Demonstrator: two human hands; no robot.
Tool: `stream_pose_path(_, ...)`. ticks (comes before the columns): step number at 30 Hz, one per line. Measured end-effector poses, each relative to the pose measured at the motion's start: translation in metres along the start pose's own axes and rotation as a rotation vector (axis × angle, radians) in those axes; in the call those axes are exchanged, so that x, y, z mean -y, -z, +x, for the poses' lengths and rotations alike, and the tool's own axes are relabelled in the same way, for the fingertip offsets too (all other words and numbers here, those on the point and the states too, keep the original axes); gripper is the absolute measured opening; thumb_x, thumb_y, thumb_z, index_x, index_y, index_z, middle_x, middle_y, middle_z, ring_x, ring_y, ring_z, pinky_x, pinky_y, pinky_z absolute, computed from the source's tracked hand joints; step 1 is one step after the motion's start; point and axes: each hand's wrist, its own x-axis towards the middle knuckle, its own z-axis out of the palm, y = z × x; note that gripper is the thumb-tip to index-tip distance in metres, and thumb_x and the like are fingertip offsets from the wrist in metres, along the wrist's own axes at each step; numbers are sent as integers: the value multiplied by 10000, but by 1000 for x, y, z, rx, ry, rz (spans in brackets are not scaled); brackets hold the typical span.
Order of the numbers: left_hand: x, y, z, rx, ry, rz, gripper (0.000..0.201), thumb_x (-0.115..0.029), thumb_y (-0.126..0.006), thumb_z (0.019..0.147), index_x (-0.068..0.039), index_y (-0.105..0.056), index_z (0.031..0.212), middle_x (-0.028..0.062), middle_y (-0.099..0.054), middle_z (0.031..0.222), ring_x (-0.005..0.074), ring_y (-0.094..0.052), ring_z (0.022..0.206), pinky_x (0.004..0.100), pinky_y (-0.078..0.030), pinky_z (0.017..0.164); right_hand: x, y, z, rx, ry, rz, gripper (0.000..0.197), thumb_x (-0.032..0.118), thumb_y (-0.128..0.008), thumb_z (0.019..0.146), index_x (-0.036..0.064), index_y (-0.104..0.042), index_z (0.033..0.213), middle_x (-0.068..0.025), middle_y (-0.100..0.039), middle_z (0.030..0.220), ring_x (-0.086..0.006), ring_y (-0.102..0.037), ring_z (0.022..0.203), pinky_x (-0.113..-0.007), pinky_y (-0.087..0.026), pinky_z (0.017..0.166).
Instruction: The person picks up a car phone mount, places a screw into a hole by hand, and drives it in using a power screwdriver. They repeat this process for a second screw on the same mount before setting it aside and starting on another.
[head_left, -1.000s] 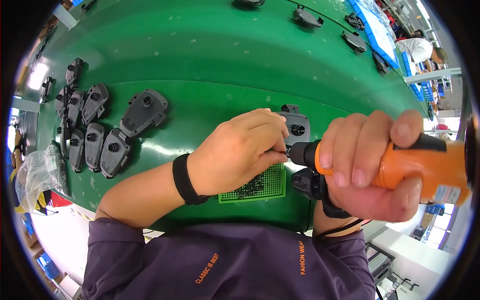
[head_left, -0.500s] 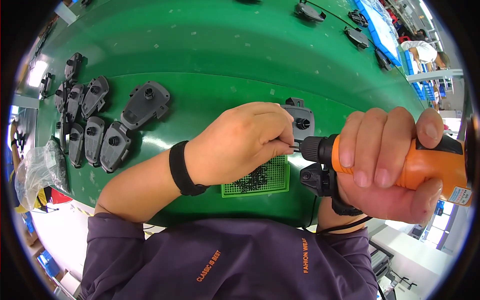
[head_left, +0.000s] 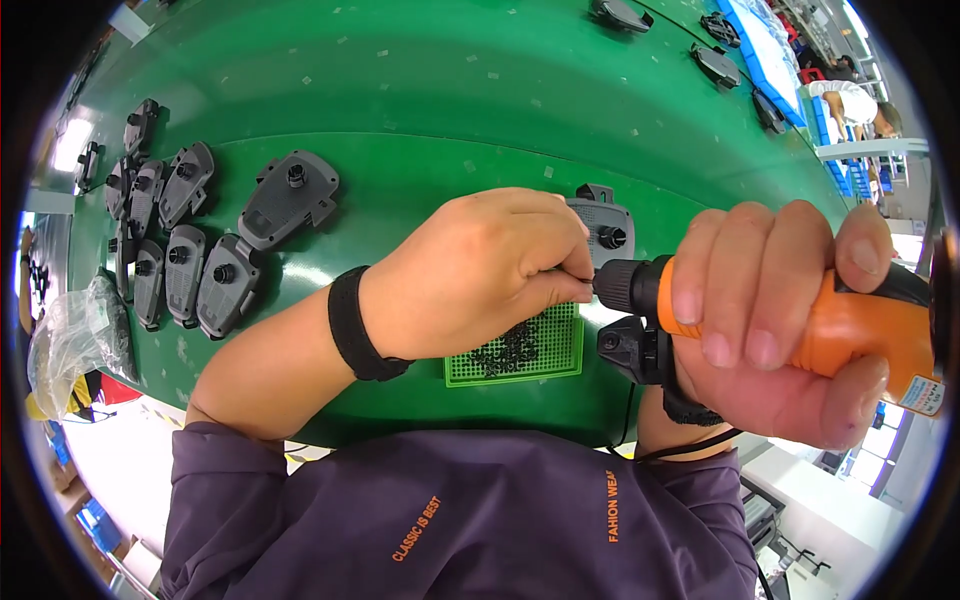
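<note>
My right hand (head_left: pixel 770 310) grips an orange electric screwdriver (head_left: pixel 850 325), its black nose pointing left. My left hand (head_left: pixel 490 270) wears a black wristband (head_left: pixel 352 325). Its thumb and fingers are pinched right at the screwdriver's nose; what sits between them is hidden. Below that hand stands a green mesh basket (head_left: pixel 465 378) with many small black pieces (head_left: pixel 508 350), apparently screws. Just beyond the fingertips a grey plastic housing (head_left: pixel 600 215) with a black knob lies on the green table, partly covered by my left hand. Beneath the screwdriver is a black clamp-like part (head_left: pixel 625 350), close to my right wrist.
Several similar grey housings (head_left: pixel 290 200) are grouped on the left of the green table (head_left: pixel 420 90). A clear plastic bag (head_left: pixel 70 335) lies at the left edge. More grey parts (head_left: pixel 715 65) and blue trays (head_left: pixel 765 60) stand far right, where another person (head_left: pixel 855 105) is.
My left fingertips and the screwdriver's nose have come together; the thin metal bit seen between them earlier is now hidden. The view has shifted slightly.
</note>
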Motion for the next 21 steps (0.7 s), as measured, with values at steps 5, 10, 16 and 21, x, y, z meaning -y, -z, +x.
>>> stream_pose_path(5, 1, -1, 0, -16, 51, -213, 128, -82, -773, 830, -23, -674, 886, 104, -682, 907, 306, -663, 848, 390, -539, 739, 4, -4, -1, -41, 3, 17, 457, 381, -665, 944, 120, -523, 1291, 20, -599, 807, -124, -580, 679, -308, -460, 690)
stream_pose_path(10, 2, 1, 1, -10, 14, -127, 122, -79, -772, 836, -26, -682, 899, 104, -690, 913, 303, -667, 855, 390, -541, 741, 10, -7, 0, -66, 19, 18, 453, 377, -668, 943, 119, -530, 1288, 20, -597, 819, -123, -579, 692, -308, -456, 700)
stream_pose_path(16, 2, -2, -3, -63, 4, -158, 118, -86, -774, 837, -29, -696, 906, 107, -696, 911, 303, -673, 874, 393, -548, 764, 15, 0, 1, -42, 10, 45, 449, 380, -675, 942, 115, -539, 1278, 25, -591, 805, -119, -571, 677, -305, -460, 688)
stream_pose_path(21, 4, 1, -1, 35, 45, -247, 148, -78, -776, 830, -37, -707, 955, 115, -695, 939, 322, -680, 923, 403, -560, 811, 13, -1, 2, 0, 30, 77, 446, 377, -676, 944, 113, -537, 1276, 21, -587, 800, -123, -563, 673, -308, -463, 689)
